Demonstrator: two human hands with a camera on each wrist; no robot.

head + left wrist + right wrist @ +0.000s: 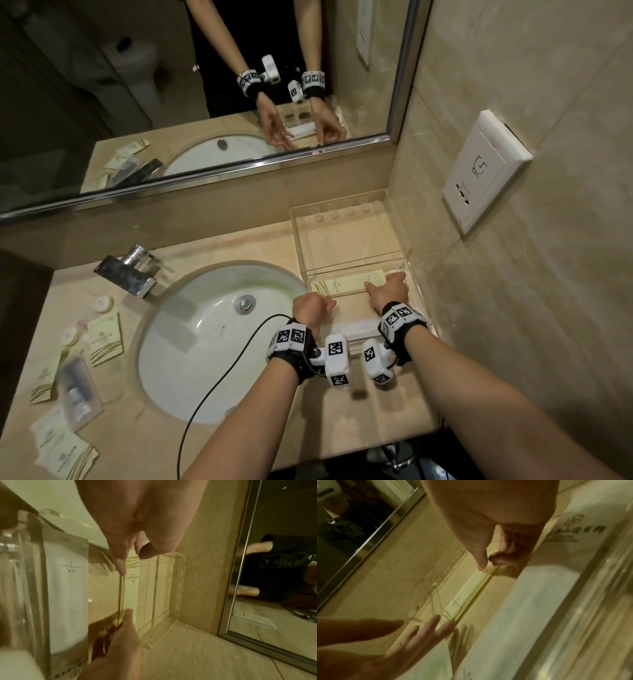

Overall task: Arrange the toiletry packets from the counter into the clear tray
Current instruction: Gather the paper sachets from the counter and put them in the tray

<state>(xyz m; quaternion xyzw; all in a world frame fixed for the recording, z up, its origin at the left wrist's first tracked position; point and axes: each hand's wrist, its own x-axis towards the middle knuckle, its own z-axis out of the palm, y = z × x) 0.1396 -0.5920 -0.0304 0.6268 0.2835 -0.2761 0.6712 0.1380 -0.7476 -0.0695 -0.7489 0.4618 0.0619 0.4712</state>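
The clear tray (pixel 346 236) stands on the counter right of the sink, against the wall. A cream toiletry packet (pixel 346 286) lies in its middle compartment, along a divider. My left hand (pixel 325 304) is at the packet's left end, with straight fingers (pixel 436 623) touching it. At the other end my right hand (pixel 383 284) pinches the packet between index finger (pixel 481 563) and curled fingers. A white packet (pixel 356 329) lies in the tray's front compartment. The tray's back compartment holds nothing.
Several more cream packets (pixel 106 339) and a clear pouch (pixel 78 390) lie on the counter left of the sink (pixel 147 370), beside small round items (pixel 102 303). The faucet (pixel 130 274) stands behind the sink. A mirror and a wall socket (pixel 483 171) flank the tray. A cable (pixel 219 383) crosses the basin.
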